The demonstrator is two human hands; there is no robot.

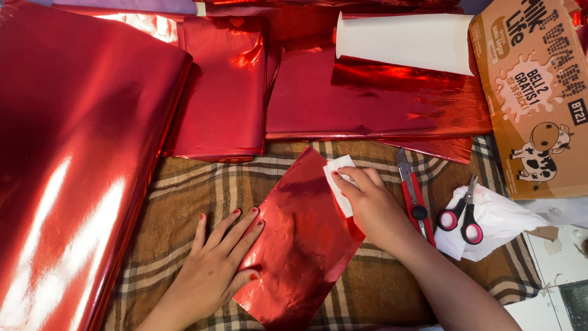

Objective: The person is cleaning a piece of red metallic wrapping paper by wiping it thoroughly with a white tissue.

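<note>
Overhead, head view: two hands work on one small red foil sheet [303, 239] that lies at a slant on a plaid cloth [184, 184], near the middle of the scene.

Counts: one small foil sheet; one white slip [340, 184]; one red cutter [413, 193]; one pair of pink-handled scissors [463, 214]; one white tissue [499, 224]; one cardboard box [539, 92]; one white roll [407, 41]; several large foil stacks, at least three, with one at far left [73, 171], one folded at far centre [223, 92] and one spread at far right [373, 98].

Left hand [217, 263]: laid flat, palm down, fingers spread and extended; it grips nothing. The thumb and the two nearest fingertips press the left edge of the small foil sheet; the remaining fingers rest on the cloth just beside it. The nails are painted red.

Right hand [370, 205]: fingers curled loosely and drawn together, not clenched, with the tips pressing on the white slip, which lies at the far right edge of the small sheet. Whether the slip is pinched or only held down cannot be told.

Surroundings: the cutter lies on the cloth just right of the right hand, its blade pointing far. The scissors rest on the tissue, further right. The box stands at far right, its near edge close to the tissue. The white roll lies on the far right foil stack, touching the box side.
</note>
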